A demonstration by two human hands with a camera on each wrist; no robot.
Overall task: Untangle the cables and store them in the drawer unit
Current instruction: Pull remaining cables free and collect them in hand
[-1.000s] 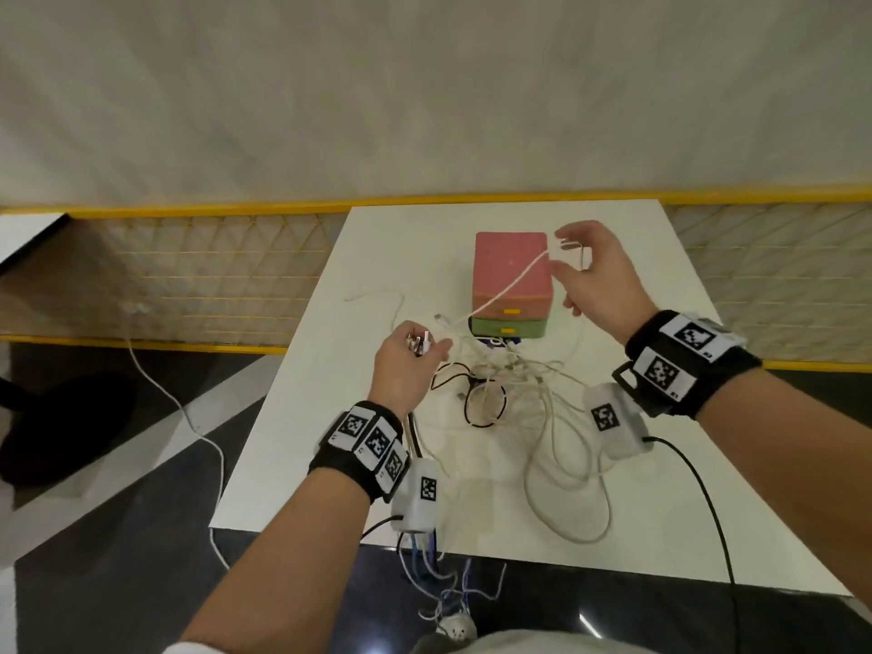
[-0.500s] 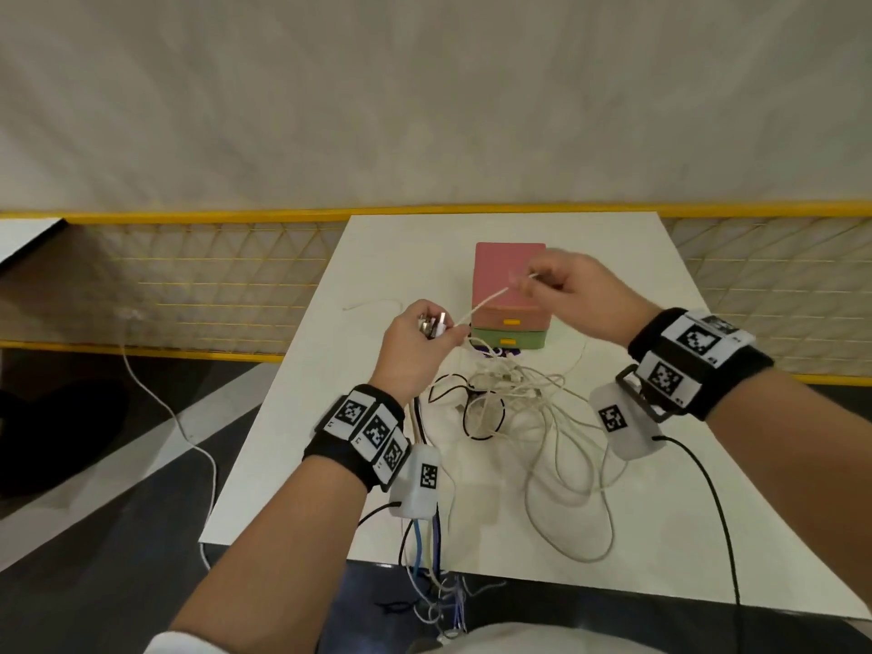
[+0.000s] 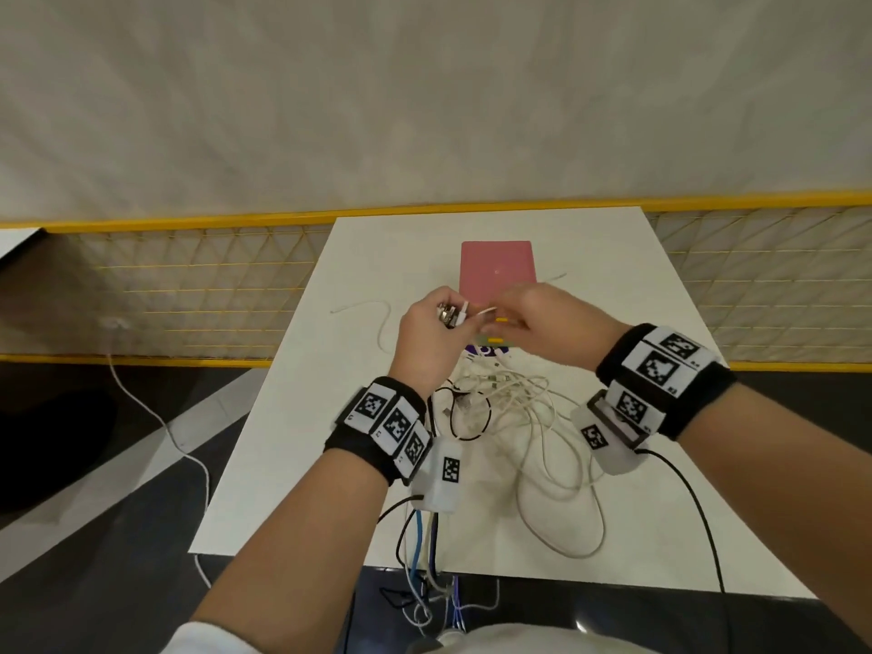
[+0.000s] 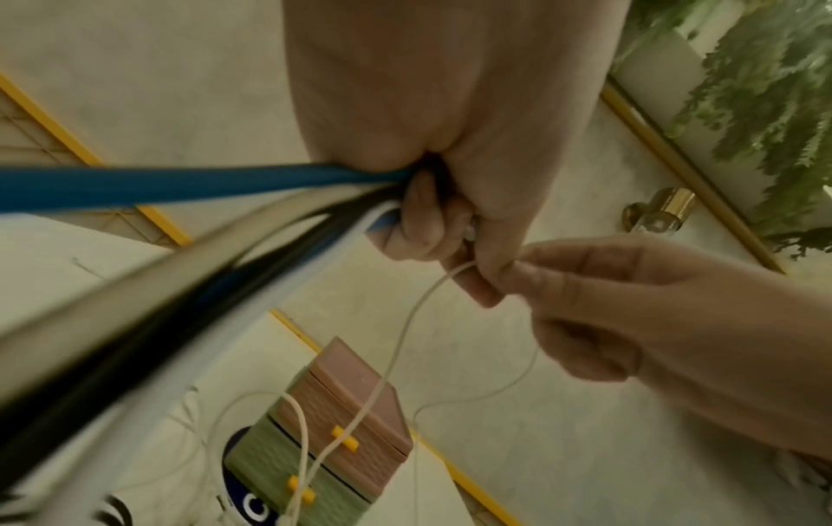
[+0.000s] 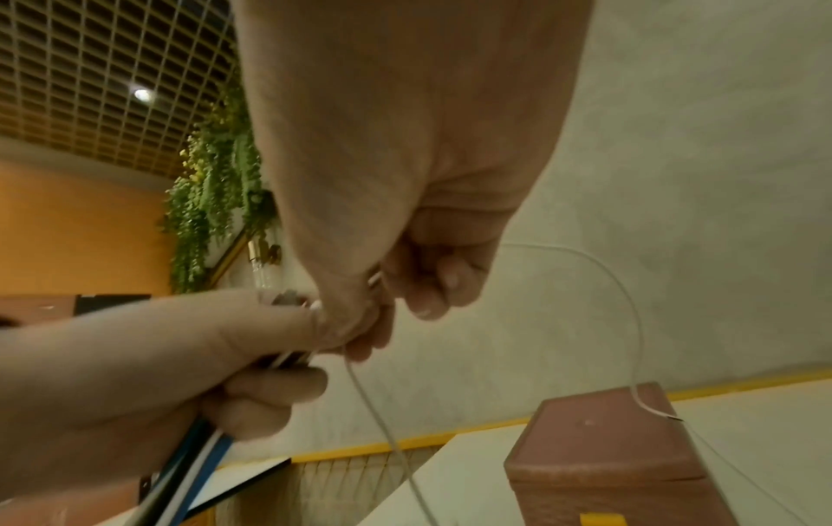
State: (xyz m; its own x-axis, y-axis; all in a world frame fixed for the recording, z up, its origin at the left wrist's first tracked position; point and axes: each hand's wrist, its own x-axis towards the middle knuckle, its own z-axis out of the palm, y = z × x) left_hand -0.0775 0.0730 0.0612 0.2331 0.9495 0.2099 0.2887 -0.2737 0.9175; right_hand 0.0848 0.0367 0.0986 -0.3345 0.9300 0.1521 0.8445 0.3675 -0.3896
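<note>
My left hand (image 3: 436,323) grips a bundle of blue, black and white cables (image 4: 180,227) by their plug ends, raised above the table. My right hand (image 3: 542,318) pinches a thin white cable (image 4: 405,320) right beside the left fingers (image 5: 270,388). That thin cable loops down to the tangle of white and black cables (image 3: 509,408) on the white table (image 3: 330,441). The drawer unit (image 3: 498,271), pink on top and green below with yellow handles, stands just behind both hands, its drawers closed (image 4: 342,437).
Cable ends hang off the table's near edge (image 3: 424,573). A loose white cable (image 3: 373,313) lies left of the drawer unit. A yellow mesh fence (image 3: 188,295) runs behind the table, and another white cord (image 3: 155,417) trails on the dark floor at left.
My right hand came down and left from beside the drawer unit to meet the left hand, bringing the thin white cable with it. The left hand rose slightly.
</note>
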